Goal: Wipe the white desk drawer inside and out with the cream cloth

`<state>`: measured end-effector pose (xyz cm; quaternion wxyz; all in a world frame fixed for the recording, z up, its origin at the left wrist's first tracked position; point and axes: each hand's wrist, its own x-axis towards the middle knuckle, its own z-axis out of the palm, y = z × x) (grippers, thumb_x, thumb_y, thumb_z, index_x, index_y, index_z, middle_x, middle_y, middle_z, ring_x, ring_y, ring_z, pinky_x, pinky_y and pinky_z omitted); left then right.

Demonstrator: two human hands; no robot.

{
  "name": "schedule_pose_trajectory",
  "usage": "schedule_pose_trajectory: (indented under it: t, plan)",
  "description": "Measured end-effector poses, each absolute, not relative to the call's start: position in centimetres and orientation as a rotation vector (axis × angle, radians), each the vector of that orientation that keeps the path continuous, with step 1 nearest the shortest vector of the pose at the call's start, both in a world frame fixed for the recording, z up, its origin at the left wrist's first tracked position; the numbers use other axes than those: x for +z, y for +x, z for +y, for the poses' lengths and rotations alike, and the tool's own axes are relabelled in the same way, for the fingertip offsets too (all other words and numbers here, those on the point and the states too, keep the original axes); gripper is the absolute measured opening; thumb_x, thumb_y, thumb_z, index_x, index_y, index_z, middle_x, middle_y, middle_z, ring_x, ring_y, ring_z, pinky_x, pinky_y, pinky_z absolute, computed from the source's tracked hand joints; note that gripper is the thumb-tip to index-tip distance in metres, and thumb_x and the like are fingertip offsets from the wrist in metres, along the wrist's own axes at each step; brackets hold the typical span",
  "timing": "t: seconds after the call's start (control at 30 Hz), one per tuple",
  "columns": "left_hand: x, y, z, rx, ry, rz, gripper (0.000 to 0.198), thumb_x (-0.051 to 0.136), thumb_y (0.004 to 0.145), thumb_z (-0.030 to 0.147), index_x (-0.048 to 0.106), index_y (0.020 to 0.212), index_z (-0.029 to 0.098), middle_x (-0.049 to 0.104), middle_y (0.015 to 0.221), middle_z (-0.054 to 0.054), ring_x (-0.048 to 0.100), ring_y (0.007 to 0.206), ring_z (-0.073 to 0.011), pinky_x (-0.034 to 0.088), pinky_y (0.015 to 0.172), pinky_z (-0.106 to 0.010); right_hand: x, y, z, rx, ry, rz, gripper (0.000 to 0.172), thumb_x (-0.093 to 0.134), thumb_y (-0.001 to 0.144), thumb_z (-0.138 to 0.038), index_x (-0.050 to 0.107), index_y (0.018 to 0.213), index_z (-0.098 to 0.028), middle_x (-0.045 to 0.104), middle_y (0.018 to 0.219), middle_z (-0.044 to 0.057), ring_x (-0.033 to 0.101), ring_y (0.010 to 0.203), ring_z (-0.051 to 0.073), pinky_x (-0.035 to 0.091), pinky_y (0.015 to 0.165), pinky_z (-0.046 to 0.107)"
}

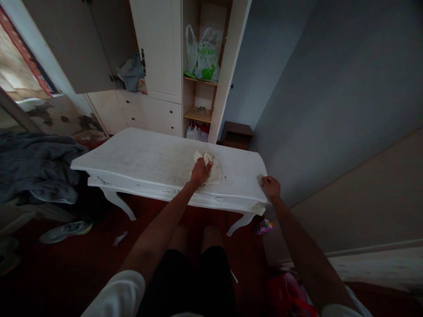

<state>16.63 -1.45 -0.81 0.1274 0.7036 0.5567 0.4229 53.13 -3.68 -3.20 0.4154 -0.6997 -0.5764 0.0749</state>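
A crumpled off-white cloth (214,173) lies bunched on top of a white table (148,145). My left hand (200,172) presses on the cloth, its fingers closed into the folds. Greyish smudges mark the tabletop to the left of the cloth, and a small dark speck lies to its right. At the table's right end, my right hand (272,187) is curled closed beside the edge. What it holds, if anything, is hidden; whether it touches the edge I cannot tell.
A white wardrobe (161,57) with open compartments and plastic bags (206,57) stands behind the table. Grey bedding (36,163) is heaped at left. A shoe (66,232), a small pink-purple box (264,226) and a red bag (287,295) are on the floor. A wall rises at right.
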Motion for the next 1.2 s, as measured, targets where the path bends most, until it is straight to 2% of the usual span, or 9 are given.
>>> schedule_pose_trajectory:
  t: [0.17,0.23,0.3,0.4,0.47,0.6,0.7,0.87,1.2]
  plan:
    - [0.2,15.2,-2.5,0.867,2.175,1.845,0.055,0.034,0.097,0.055,0.054,0.127,0.013,0.059,0.132,-0.021,0.045,0.132,-0.0350,0.039,0.103,-0.048,-3.2,53.2,-3.6,0.170,-1.785,-1.474,0.043,0.045,0.080,-0.055,0.064,0.069,-0.018,0.069,0.062,0.006,0.061,0.061,0.021,0.044,0.062,0.031]
    - [0.5,14.0,-3.0,0.821,2.125,1.886,0.058,0.031,0.097,0.057,0.050,0.135,0.016,0.062,0.129,-0.019,0.049,0.129,-0.0340,0.040,0.101,-0.047,-3.2,53.2,-3.6,0.162,-1.803,-1.485,0.042,0.045,0.082,-0.053,0.065,0.070,-0.018,0.069,0.063,0.007,0.062,0.062,0.021,0.044,0.062,0.030]
    - [0.5,12.1,-3.4,0.890,2.039,1.905,0.059,0.028,0.098,0.056,0.050,0.137,0.017,0.068,0.118,-0.018,0.061,0.115,-0.0311,0.045,0.093,-0.042,-3.2,53.2,-3.7,0.148,-1.825,-1.499,0.040,0.045,0.083,-0.049,0.066,0.070,-0.018,0.070,0.064,0.007,0.062,0.063,0.020,0.044,0.063,0.030]
    - [-0.1,7.9,-3.8,1.200,1.833,1.984,0.055,0.027,0.099,0.052,0.062,0.121,0.016,0.073,0.103,-0.016,0.067,0.099,-0.0287,0.048,0.085,-0.038,-3.1,53.0,-3.7,0.117,-1.866,-1.523,0.036,0.045,0.084,-0.044,0.067,0.071,-0.017,0.070,0.066,0.007,0.062,0.065,0.020,0.043,0.064,0.029]
    - [-0.9,4.6,-4.1,1.385,1.686,2.025,0.044,0.037,0.095,0.045,0.066,0.109,0.015,0.073,0.095,-0.013,0.068,0.090,-0.0260,0.049,0.082,-0.036,-3.0,52.9,-3.7,0.089,-1.896,-1.548,0.033,0.046,0.085,-0.040,0.068,0.074,-0.017,0.071,0.069,0.007,0.062,0.068,0.020,0.043,0.065,0.028]
    - [-2.7,-0.5,-4.8,1.464,1.718,1.836,0.034,0.048,0.086,0.037,0.066,0.104,0.016,0.073,0.093,-0.009,0.067,0.084,-0.0215,0.051,0.080,-0.032,-3.0,52.5,-3.6,0.017,-1.974,-1.606,0.026,0.049,0.086,-0.034,0.069,0.080,-0.019,0.073,0.081,0.008,0.062,0.073,0.020,0.040,0.065,0.027]
    - [-3.7,-1.1,-5.4,1.384,1.937,1.728,0.028,0.050,0.083,0.034,0.068,0.097,0.018,0.073,0.095,-0.009,0.066,0.088,-0.0230,0.051,0.083,-0.034,-3.1,52.1,-3.6,-0.035,-2.034,-1.642,0.023,0.051,0.086,-0.032,0.070,0.087,-0.019,0.072,0.081,0.008,0.060,0.070,0.020,0.037,0.063,0.028]
    - [-5.5,1.8,-7.5,1.495,2.195,1.920,0.022,0.047,0.086,0.022,0.069,0.088,0.019,0.069,0.094,-0.013,0.059,0.097,-0.0281,0.047,0.089,-0.042,-3.2,51.3,-4.3,-0.131,-2.054,-1.693,0.022,0.050,0.087,-0.029,0.068,0.091,-0.018,0.072,0.082,0.010,0.060,0.072,0.021,0.038,0.066,0.028]
    - [-6.3,1.7,-9.2,1.508,2.314,1.781,0.023,0.046,0.089,0.016,0.069,0.093,0.019,0.065,0.098,-0.012,0.054,0.101,-0.0272,0.045,0.092,-0.043,-3.8,50.1,-6.6,-0.299,-2.055,-1.609,0.025,0.045,0.085,-0.026,0.067,0.087,-0.016,0.069,0.085,0.012,0.058,0.080,0.023,0.039,0.072,0.031]
